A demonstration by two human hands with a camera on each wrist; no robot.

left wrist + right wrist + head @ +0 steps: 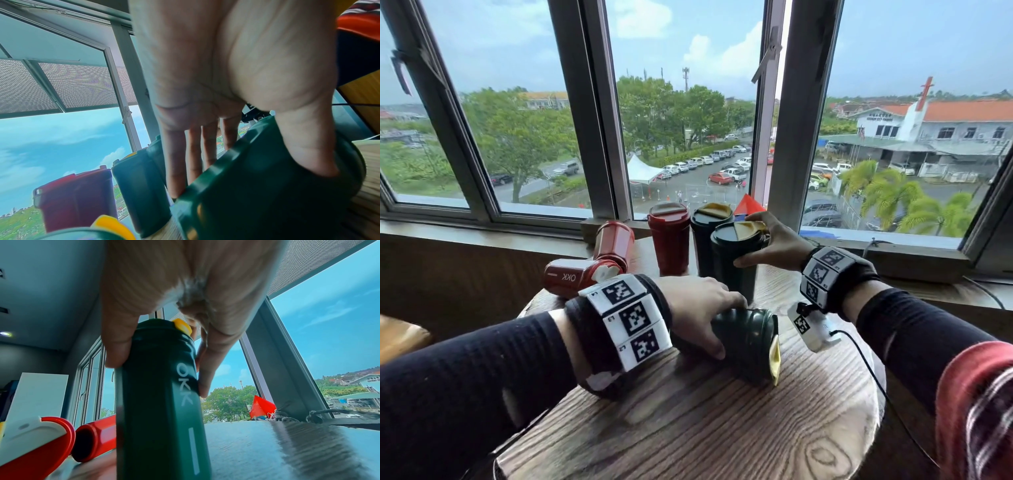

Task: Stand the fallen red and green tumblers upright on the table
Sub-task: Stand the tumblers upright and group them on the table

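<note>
While the left hand (697, 305) is curled over a green tumbler (748, 342) lying on its side near the middle of the round wooden table (688, 428), thumb on the near side & fingers (174, 162) draped over the far side, the right hand (774, 240) is wrapped round the upper part of another green tumbler (736, 263) that's standing upright just behind it. Right wrist cam shows the thumb on one side of that upright one (162, 402) and fingers (207, 369) on the other, just under the lid w/ the yellow flap, white "OKK" lettering down the body. Can't tell if its base is fully down on the table, bit blurry there.

Fallen green one has its lid end pointing right, yellow flap sticking out. Left wrist cam gets the palm right over it (267, 186).

Behind the held one, a third green tumbler (710, 222) stands upright, touching or nearly, and a red tumbler (669, 236) stands upright just left of that, both by the window sill (482, 236).

Two more red tumblers are down at the far left edge of the table: one (571, 277) w/ its white flap toward the wrist band, the other (614, 243) tilted against it behind. They seem to be touching
</note>
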